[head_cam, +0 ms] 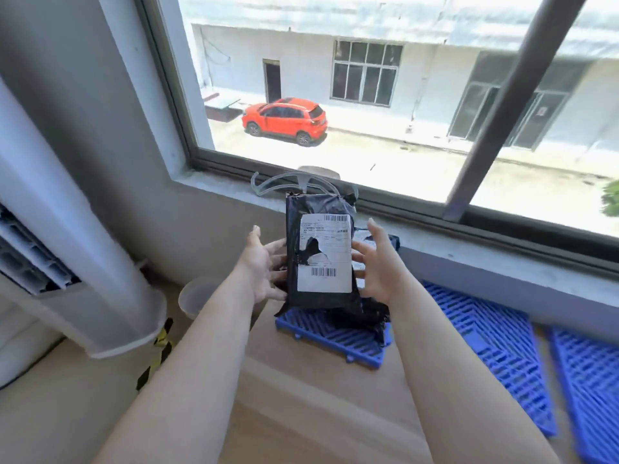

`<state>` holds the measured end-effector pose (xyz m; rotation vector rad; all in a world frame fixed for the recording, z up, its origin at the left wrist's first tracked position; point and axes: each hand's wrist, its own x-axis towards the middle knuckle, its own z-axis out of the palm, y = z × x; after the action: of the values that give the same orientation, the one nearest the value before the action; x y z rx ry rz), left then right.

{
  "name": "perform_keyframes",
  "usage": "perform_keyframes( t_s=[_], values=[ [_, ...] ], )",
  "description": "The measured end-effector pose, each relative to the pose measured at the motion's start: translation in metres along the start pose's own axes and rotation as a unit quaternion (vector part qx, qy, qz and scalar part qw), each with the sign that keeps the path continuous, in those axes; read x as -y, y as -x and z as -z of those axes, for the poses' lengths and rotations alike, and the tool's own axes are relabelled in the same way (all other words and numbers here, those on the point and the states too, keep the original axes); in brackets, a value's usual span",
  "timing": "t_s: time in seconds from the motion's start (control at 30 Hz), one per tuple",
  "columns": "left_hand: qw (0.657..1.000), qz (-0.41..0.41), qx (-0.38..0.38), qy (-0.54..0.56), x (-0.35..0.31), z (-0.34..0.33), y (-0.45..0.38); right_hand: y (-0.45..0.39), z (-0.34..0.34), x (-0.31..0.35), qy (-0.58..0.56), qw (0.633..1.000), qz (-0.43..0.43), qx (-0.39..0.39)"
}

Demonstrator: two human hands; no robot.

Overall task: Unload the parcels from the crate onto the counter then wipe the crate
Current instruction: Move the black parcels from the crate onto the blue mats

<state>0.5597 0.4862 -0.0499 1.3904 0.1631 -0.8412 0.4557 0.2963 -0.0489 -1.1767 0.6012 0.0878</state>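
Held upright above the blue crate (330, 336) between the left hand (264, 266) and right hand (376, 262), fingers loosely spread not clamped, the black parcel (321, 249) could slip and drop.

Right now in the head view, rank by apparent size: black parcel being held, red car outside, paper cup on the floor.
1. black parcel
2. red car, though it is far off, so only apparent size
3. paper cup, partly hidden by the left arm
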Motion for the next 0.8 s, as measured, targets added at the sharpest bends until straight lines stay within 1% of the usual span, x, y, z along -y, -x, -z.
perform_keyframes(
  t_s=[0.1, 0.23, 0.47, 0.63, 0.8],
  values=[
    [0.999, 0.015, 0.033, -0.023, -0.023, -0.010, -0.032, -0.021, 0.009, 0.016, 0.006, 1.000, 0.008, -0.027],
    [0.995, 0.050, 0.071, -0.051, -0.049, -0.005, -0.079, -0.052, 0.010, 0.025, -0.036, 0.998, -0.002, -0.053],
    [0.984, 0.099, 0.092, -0.117, -0.088, 0.022, -0.164, -0.120, -0.019, 0.031, -0.045, 0.992, -0.028, -0.115],
    [0.971, 0.147, 0.126, -0.143, -0.090, 0.034, -0.207, -0.156, -0.032, 0.021, -0.027, 0.982, -0.065, -0.174],
    [0.961, 0.185, 0.146, -0.149, -0.080, 0.034, -0.226, -0.167, -0.040, 0.011, -0.020, 0.972, -0.081, -0.220]
  ],
)
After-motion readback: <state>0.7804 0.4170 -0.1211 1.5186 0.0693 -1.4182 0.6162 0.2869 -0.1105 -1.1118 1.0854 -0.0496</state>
